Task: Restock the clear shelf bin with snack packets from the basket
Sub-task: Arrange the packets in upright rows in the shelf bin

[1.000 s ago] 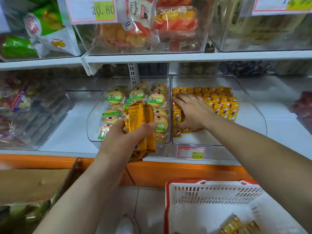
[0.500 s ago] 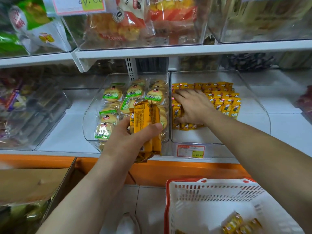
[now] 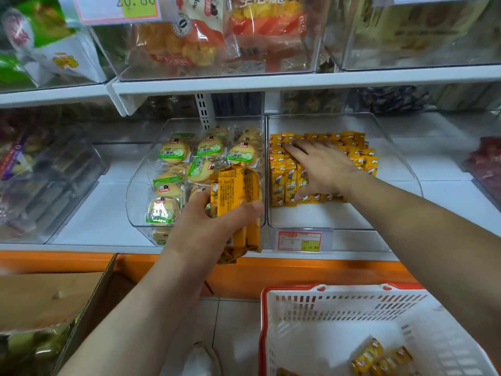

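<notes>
yellow packets (image 3: 287, 183), red-rimmed white basket (image 3: 336, 310)

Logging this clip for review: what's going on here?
A person is restocking a store shelf by hand. Their left grip holds a bundle of orange snack packets in front of the shelf, while the right grip lies flat on the yellow packets in the clear bin. A few loose packets lie in the white basket below.

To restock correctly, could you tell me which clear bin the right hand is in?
The bin with the red price tag, holding small yellow packets; its left neighbour holds round green-labelled biscuits.
</notes>
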